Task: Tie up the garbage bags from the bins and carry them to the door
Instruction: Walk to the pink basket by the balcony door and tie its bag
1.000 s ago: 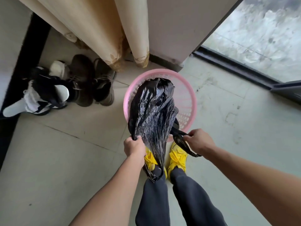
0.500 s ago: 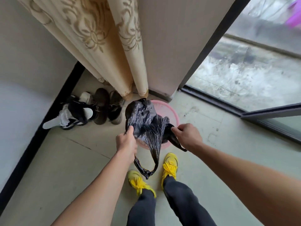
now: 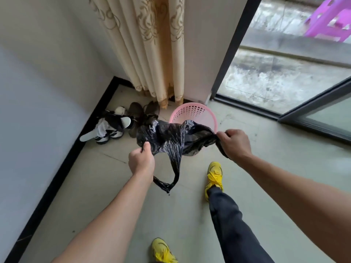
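A crumpled black garbage bag hangs in the air, stretched between both my hands, clear of the pink perforated bin behind it. My left hand grips the bag's left edge, and a handle loop dangles below it. My right hand holds the bag's right edge, pulled out to the right. The bin stands on the floor by the wall corner and looks empty inside.
Several shoes and slippers lie by the black skirting on the left. A cream curtain hangs behind the bin. A sliding glass door stands open on the right, with a purple stool outside. My yellow shoes are on the tiled floor.
The bag has come up out of the pink bin and my hands have spread apart, stretching it wide. I have stepped back, and my view has risen away from the bin.
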